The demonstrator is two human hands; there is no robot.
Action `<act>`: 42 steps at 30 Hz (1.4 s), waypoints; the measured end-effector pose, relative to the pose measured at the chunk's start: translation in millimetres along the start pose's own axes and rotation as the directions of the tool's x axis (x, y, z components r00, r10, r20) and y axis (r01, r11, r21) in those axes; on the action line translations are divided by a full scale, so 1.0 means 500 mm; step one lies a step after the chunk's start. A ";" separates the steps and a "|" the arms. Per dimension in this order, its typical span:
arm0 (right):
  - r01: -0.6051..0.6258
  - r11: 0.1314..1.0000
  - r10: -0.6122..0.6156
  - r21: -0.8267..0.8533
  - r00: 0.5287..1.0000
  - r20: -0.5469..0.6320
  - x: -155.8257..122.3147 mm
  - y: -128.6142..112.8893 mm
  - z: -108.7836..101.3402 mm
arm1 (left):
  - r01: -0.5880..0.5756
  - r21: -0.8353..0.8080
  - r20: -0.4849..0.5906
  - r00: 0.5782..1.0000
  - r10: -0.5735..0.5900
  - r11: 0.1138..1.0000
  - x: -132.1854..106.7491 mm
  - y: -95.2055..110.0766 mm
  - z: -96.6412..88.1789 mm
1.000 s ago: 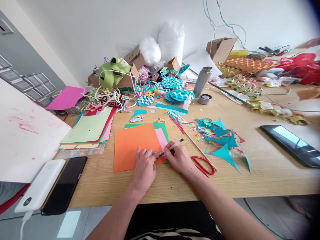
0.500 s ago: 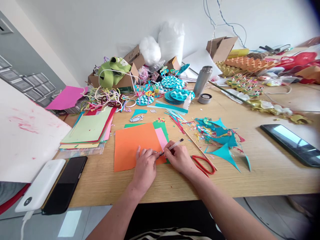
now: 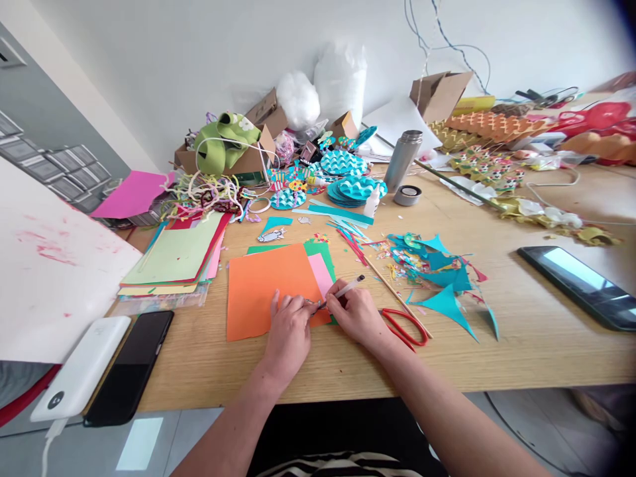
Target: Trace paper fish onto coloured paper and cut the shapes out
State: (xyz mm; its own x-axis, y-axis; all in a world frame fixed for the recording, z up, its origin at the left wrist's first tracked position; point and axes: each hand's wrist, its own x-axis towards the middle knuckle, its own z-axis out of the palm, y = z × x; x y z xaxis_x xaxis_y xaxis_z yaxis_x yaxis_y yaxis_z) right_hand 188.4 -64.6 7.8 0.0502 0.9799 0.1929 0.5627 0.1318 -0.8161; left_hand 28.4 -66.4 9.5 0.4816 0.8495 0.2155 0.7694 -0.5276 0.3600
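An orange paper sheet (image 3: pixel 261 285) lies on the wooden table (image 3: pixel 521 331), over green and pink sheets (image 3: pixel 320 271). My left hand (image 3: pixel 288 324) rests on the orange sheet's lower right corner, fingers pressing down a small cut-out I cannot make out clearly. My right hand (image 3: pixel 355 315) is closed around a white pen (image 3: pixel 348 287), its tip at the paper beside my left fingers.
Red-handled scissors (image 3: pixel 405 328) and a wooden stick (image 3: pixel 392 295) lie right of my right hand. Teal paper scraps (image 3: pixel 442 278), a paper stack (image 3: pixel 179 255), a black phone (image 3: pixel 130 368), a white power bank (image 3: pixel 79 371), a tablet (image 3: pixel 581 285), a steel flask (image 3: pixel 402 160) and boxes crowd the table.
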 end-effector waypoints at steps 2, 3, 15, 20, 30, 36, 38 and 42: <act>-0.007 1.000 0.007 0.008 1.000 0.005 0.000 0.000 0.000 | 0.001 0.001 0.002 1.000 -0.001 1.000 0.000 0.000 0.000; -0.010 1.000 0.010 0.012 1.000 0.008 -0.001 0.001 0.000 | 0.001 0.003 0.002 1.000 -0.001 1.000 0.000 0.000 0.000; -0.002 1.000 0.002 -0.005 1.000 0.000 -0.001 0.004 -0.002 | -0.036 0.050 0.006 0.999 0.035 0.998 -0.003 0.004 -0.003; -0.006 1.000 0.006 -0.003 1.000 -0.009 0.000 0.007 -0.002 | -0.058 0.080 0.002 0.998 0.059 0.995 -0.005 0.004 -0.003; -0.036 0.998 0.034 -0.045 0.998 -0.048 0.000 0.001 -0.009 | -0.076 0.123 0.013 0.997 0.075 0.989 -0.005 0.005 -0.001; -0.042 0.998 0.039 -0.047 0.997 -0.072 0.001 0.002 -0.010 | -0.076 0.138 0.033 0.997 0.072 0.987 -0.006 0.006 -0.001; -0.042 0.998 0.039 -0.045 0.996 -0.082 0.001 0.002 -0.010 | -0.076 0.140 0.034 0.997 0.072 0.987 -0.006 0.006 -0.001; -0.038 0.998 0.034 -0.044 0.995 -0.096 0.003 0.003 -0.009 | -0.079 0.145 0.028 0.997 0.076 0.986 -0.006 0.005 0.001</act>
State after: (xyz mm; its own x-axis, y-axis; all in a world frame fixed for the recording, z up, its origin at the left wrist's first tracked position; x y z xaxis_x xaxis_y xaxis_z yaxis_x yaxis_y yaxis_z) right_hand 193.2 -63.6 9.5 0.1482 0.9650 0.2162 0.5959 0.0874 -0.7983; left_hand 29.3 -70.1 9.6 0.5500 0.8065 0.2169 0.7817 -0.5886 0.2064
